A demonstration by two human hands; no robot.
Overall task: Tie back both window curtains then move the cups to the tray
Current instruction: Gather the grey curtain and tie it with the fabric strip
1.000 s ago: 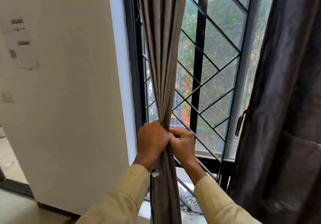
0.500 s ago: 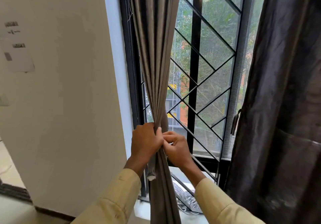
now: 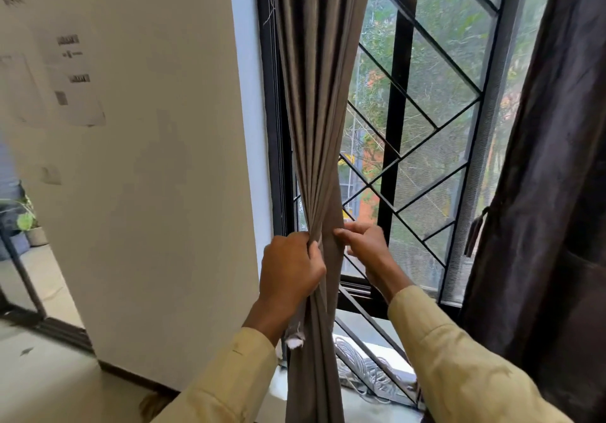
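Observation:
The grey-brown left curtain (image 3: 314,111) hangs gathered into a narrow bunch at the window's left edge. My left hand (image 3: 290,271) is clenched around the bunch at waist height. My right hand (image 3: 364,245) is on the bunch's right side, thumb and fingers pinching its edge from behind. A frayed white end (image 3: 294,341) dangles below my left hand. The dark right curtain (image 3: 544,193) hangs loose at the right, with a dark cord (image 3: 475,235) hanging at its edge. No cups or tray are in view.
A black diamond-pattern window grille (image 3: 423,121) stands behind the curtains. A coil of grey cable (image 3: 364,370) lies on the sill. A white wall (image 3: 157,176) with paper notices is to the left; a small potted plant (image 3: 29,225) sits far left.
My hands have drawn slightly apart: the right hand has shifted to the right side of the bunch. The view has swung a little, showing more of the wall at left.

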